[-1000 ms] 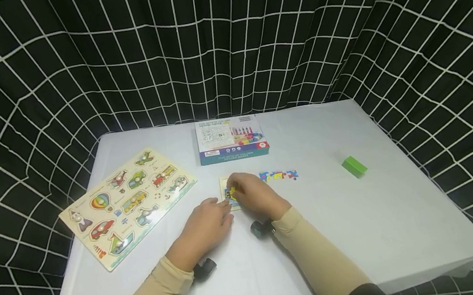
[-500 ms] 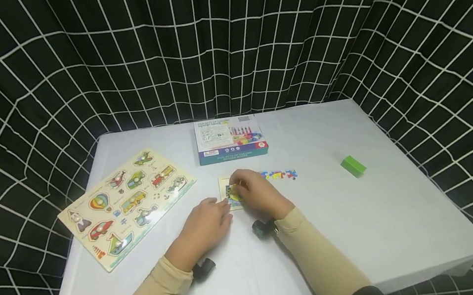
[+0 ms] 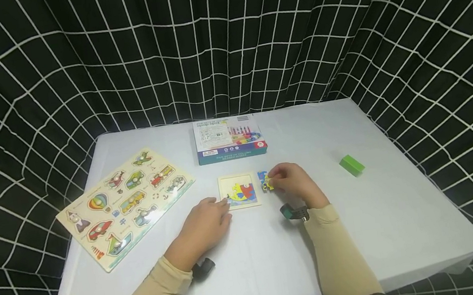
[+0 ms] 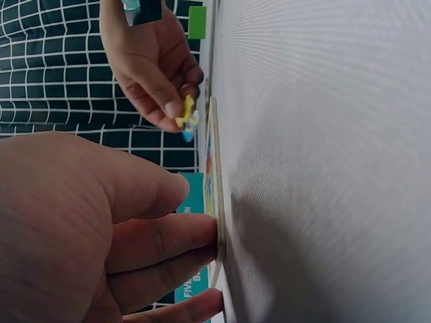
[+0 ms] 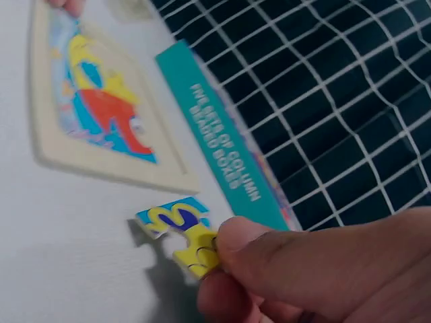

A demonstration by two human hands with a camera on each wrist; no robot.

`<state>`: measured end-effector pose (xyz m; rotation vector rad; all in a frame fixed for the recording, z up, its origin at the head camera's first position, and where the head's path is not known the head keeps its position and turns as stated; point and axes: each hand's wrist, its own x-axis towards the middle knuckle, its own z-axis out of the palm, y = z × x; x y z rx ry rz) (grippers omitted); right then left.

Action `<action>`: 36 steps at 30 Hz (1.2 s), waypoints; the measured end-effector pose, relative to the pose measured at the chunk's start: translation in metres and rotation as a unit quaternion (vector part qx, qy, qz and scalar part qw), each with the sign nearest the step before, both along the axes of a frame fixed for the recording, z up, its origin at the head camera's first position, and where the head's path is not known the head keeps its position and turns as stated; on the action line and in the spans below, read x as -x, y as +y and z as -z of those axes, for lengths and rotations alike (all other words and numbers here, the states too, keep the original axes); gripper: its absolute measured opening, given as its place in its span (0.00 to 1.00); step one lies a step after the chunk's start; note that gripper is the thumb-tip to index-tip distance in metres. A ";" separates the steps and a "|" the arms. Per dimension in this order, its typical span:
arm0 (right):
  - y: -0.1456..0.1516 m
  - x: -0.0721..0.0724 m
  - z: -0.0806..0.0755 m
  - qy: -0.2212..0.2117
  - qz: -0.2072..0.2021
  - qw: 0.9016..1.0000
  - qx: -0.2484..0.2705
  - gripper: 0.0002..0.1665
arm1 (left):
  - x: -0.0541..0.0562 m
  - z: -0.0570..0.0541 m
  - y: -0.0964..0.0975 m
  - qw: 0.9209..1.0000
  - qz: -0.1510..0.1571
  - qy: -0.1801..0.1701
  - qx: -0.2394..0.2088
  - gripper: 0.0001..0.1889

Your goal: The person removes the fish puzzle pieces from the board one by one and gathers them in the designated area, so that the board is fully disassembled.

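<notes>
Head view: the puzzle tray (image 3: 226, 182), partly filled with a red, yellow and blue picture, lies flat on the white-covered table (image 3: 252, 270). The left hand (image 3: 203, 224) rests at the tray's near left corner, fingers relaxed and extended. The right hand (image 3: 292, 182), just right of the tray, pinches a puzzle piece (image 3: 264, 181). Left of the tray lies a vehicle board (image 3: 122, 216); behind the tray, a printed box (image 3: 231, 140); well to its right, a green block (image 3: 352, 165).

Left wrist view: the left hand's fingertips touch the tray's edge, grasping nothing; past the tray, the right hand holds the piece by its yellow part.

Right wrist view: thumb and curled fingers clasp the blue-and-yellow piece, above the cloth and just outside the tray's rim. The picture inside the tray includes one eye.
</notes>
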<state>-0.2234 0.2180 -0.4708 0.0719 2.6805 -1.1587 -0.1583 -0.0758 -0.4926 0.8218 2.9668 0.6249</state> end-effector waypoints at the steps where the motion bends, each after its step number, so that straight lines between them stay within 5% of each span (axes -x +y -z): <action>1: -0.001 0.000 0.001 0.001 -0.002 1.000 -0.005 0.11 | 0.000 0.000 0.000 1.000 0.000 0.000 -0.001 0.18; 16: -0.020 -0.007 0.005 0.044 0.022 0.997 -0.064 0.02 | -0.001 -0.001 0.000 1.000 -0.003 -0.009 0.004 0.19; 30: -0.028 -0.008 0.006 0.072 0.027 0.992 -0.098 0.05 | -0.001 0.000 0.000 1.000 -0.001 -0.004 -0.002 0.19; 34: -0.038 -0.007 0.009 0.119 -0.005 0.989 -0.085 0.01 | -0.001 0.001 -0.001 1.000 0.000 -0.003 -0.002 0.19; 36: -0.048 -0.005 0.011 0.139 -0.053 0.986 -0.077 0.08 | 0.000 0.000 0.000 1.000 0.000 -0.002 0.000 0.19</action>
